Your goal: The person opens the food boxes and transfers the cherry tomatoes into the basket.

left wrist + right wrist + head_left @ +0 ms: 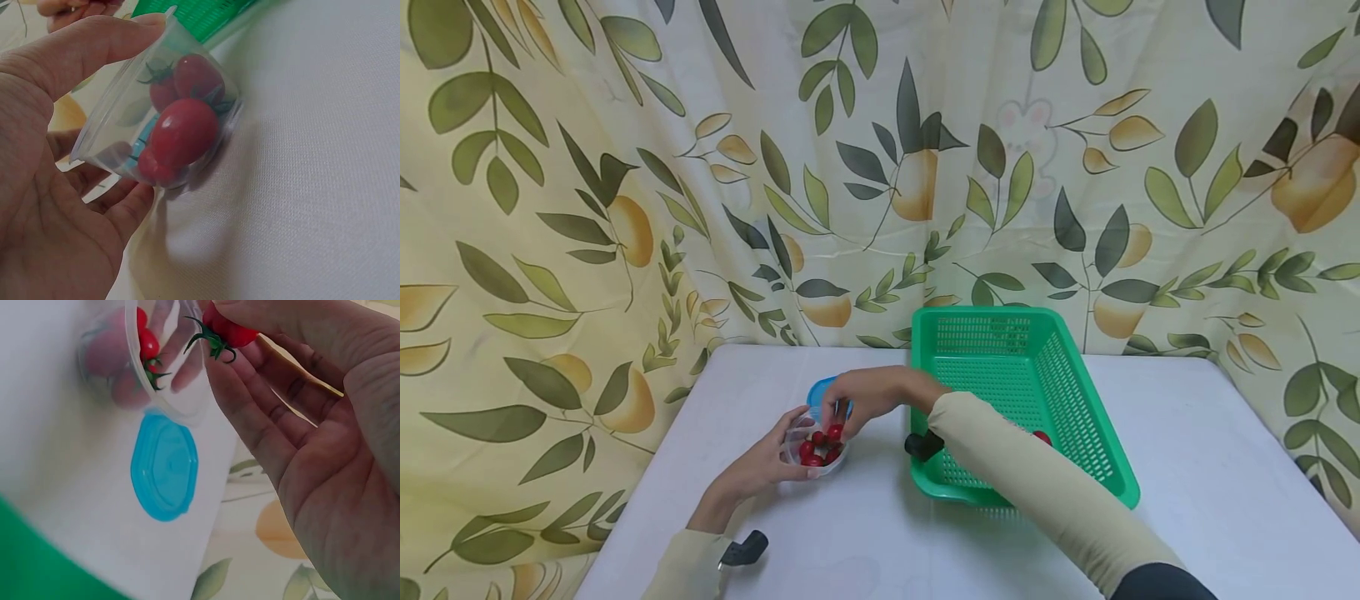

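Observation:
My left hand (pixel 758 463) holds a small clear plastic container (pixel 103 140) by its side, with the thumb at the rim and the fingers around the far side. Inside lie several red cherry tomatoes (pixel 185 132) with green stalks. Over the container's opening, my right hand (pixel 871 395) pinches one cherry tomato (pixel 232 330) between thumb and fingers, its green stalk hanging out. A blue lid (pixel 164 470) lies on the table just behind the container, partly covered by the right hand in the head view.
A green perforated basket (pixel 1086 408) stands to the right, and the right forearm crosses over it. Some red (pixel 1042 437) shows inside, mostly hidden by the sleeve. White cloth (pixel 1210 450) covers the table. A leaf-patterned curtain (pixel 880 275) hangs behind it.

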Tool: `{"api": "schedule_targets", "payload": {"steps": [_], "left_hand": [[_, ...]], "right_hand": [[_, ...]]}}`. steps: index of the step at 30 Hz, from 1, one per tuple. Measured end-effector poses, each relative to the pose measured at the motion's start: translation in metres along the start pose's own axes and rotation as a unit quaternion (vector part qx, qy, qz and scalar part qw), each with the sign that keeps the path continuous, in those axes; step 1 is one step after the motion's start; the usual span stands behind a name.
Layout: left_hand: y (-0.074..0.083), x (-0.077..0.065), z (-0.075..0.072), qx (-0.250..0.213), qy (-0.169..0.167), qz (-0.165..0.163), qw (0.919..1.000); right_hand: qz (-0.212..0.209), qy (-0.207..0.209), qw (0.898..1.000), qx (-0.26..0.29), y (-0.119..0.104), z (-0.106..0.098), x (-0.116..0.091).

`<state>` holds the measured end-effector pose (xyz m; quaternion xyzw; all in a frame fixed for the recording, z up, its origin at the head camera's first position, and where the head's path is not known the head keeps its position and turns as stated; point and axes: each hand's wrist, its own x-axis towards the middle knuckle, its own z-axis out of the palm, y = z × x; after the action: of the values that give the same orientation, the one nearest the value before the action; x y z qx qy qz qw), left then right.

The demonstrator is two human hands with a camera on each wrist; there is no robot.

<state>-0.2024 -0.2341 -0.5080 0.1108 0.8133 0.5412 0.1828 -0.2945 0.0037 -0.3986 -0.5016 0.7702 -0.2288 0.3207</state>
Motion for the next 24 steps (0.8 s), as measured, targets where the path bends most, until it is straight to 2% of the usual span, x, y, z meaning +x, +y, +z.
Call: {"api": "schedule_targets", "payload": {"steps": [7,15,24], "left_hand": [[0.002,-0.001,0.001,-0.005,-0.005,-0.002,1.0],[0.001,-0.001,0.002,-0.007,0.013,-0.015,0.9998],[0.0,0.0,0.003,-0.004,0.023,-0.019,0.9995]], "right_hand": [[0.014,0.014,1.0,0.003,0.004,-0.006,-0.018],[0.04,0.033,0.998,0.038,0.007,-0.014,-0.044],[0.048,0.049,0.996,0.064,0.014,-0.018,-0.069]]}}
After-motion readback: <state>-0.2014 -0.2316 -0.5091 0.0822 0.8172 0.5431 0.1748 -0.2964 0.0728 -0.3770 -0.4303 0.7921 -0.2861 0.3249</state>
